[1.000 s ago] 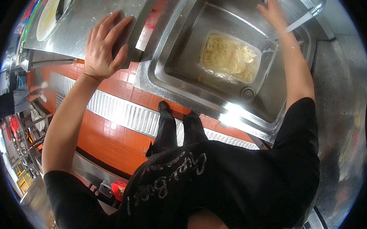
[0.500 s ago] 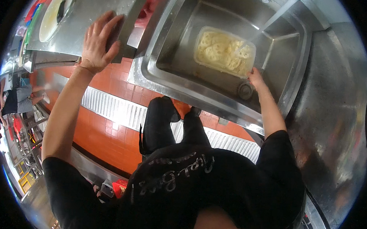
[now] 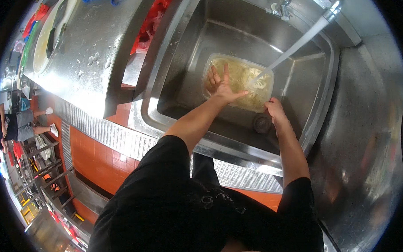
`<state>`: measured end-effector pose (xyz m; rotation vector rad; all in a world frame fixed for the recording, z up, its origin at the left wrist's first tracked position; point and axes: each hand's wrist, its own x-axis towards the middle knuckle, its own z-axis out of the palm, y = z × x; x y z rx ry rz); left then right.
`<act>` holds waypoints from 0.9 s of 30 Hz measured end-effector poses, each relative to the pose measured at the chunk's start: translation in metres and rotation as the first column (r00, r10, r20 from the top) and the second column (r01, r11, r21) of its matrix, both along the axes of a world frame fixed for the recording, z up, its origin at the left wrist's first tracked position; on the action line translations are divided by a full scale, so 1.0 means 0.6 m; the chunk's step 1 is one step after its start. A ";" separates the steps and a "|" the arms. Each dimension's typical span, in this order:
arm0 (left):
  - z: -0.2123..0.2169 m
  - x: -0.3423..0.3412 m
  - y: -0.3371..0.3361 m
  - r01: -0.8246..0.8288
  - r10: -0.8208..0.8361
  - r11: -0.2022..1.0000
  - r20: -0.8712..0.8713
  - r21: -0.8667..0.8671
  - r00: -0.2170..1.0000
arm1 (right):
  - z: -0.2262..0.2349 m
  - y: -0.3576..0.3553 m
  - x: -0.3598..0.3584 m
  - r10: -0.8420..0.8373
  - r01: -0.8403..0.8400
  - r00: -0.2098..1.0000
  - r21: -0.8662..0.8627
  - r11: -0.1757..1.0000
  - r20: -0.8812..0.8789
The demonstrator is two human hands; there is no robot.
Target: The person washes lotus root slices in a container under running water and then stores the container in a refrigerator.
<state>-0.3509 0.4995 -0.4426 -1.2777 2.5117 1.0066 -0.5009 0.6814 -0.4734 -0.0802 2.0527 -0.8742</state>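
A: ok so the plastic tub [image 3: 239, 59] of pale slices [image 3: 239, 73] is sitting mid-floor in the steel sink [image 3: 300, 91]. What's the grip situation?

B: Left hand [image 3: 221, 88] is spread wide over the tub's nine o'clock side, holding nothing. No telling if it touches the slices or just hangs above them. Right hand [image 3: 275, 111] looks to be pinching the rim at the four o'clock corner.

A: Anything sketchy there?

B: Overflow, mostly. The faucet [image 3: 333, 13] at two o'clock shoots a water stream [image 3: 297, 46] into the tub's three o'clock half, so overfilling could float slices over the rim. The strainer [image 3: 261, 123] is just beside the tub at five o'clock, so strays would probably collect there. Yanking up that one pinched corner could also tip everything.

A: Room to move?

B: Decent. Bare sink floor toward nine and three, some at twelve. Six o'clock is tighter: strainer, then front wall. The metal worktop [image 3: 91, 42] toward ten o'clock is well apart from the tub.
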 end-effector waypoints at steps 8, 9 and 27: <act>-0.010 -0.006 -0.011 -0.087 0.081 0.992 0.064 0.096 0.995 | 0.068 -0.007 0.051 -0.037 0.053 0.988 -0.105 0.993 0.147; -0.008 -0.007 -0.013 -0.074 0.068 0.992 0.069 0.098 0.995 | 0.071 -0.005 0.050 -0.019 0.037 0.986 -0.107 0.994 0.163; -0.003 0.026 -0.054 0.031 -0.024 0.993 -0.065 0.110 0.998 | 0.169 -0.037 0.100 0.053 -0.009 0.975 -0.203 0.979 0.214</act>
